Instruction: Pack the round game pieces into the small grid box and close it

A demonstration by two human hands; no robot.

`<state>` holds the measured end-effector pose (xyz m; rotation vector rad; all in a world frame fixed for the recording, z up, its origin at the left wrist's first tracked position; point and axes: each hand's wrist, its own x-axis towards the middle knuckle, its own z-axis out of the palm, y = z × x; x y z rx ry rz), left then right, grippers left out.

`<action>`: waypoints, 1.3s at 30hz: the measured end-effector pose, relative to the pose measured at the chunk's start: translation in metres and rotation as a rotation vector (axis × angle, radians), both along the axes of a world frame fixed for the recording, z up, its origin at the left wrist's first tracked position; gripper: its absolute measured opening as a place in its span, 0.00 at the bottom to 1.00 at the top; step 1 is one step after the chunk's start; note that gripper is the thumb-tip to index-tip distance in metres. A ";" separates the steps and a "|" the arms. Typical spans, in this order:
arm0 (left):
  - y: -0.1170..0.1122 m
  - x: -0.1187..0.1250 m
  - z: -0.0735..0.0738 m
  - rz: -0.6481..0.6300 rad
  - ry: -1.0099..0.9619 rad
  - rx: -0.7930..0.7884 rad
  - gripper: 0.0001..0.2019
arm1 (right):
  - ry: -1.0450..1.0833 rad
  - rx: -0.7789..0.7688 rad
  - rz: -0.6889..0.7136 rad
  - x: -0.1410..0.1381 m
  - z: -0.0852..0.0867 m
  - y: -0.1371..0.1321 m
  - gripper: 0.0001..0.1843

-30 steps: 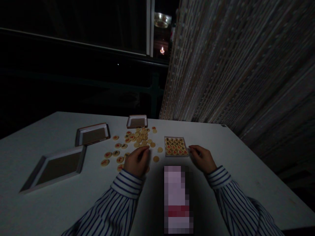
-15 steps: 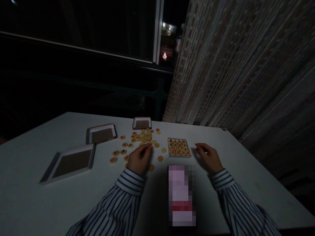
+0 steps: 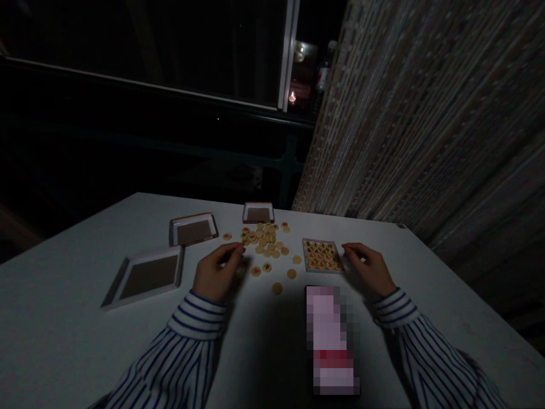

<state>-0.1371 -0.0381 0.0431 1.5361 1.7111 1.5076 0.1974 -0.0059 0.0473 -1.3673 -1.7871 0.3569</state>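
yellowish round pieces (image 3: 268, 237), some marked in red or black, lie scattered toward the far edge of the desk (image 3: 255, 352) in the head view; right of them sits a tray (image 3: 304, 255) packed with similar pieces. handling these well, i'd judge, means pinching one at a time by its rim, since many overlap, and steadying the tray lightly so its rows don't jump.

the left hand (image 3: 216, 274) reaches in from the near edge, thumb and forefinger curled narrowly beside the scatter; whether it holds a piece, i cannot tell. the right hand (image 3: 369, 270) bends inward by the tray's right rim, fingertips bunched narrow, contents and contact unclear.
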 end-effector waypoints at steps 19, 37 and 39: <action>0.023 -0.069 -0.006 0.157 0.234 -0.016 0.16 | -0.167 0.065 0.066 -0.042 0.025 0.020 0.14; 0.010 -0.077 -0.009 0.246 0.616 -0.024 0.14 | -0.270 0.096 0.164 -0.087 0.051 0.033 0.12; 0.010 -0.078 -0.010 0.243 0.630 -0.012 0.14 | -0.283 0.098 0.173 -0.091 0.053 0.033 0.12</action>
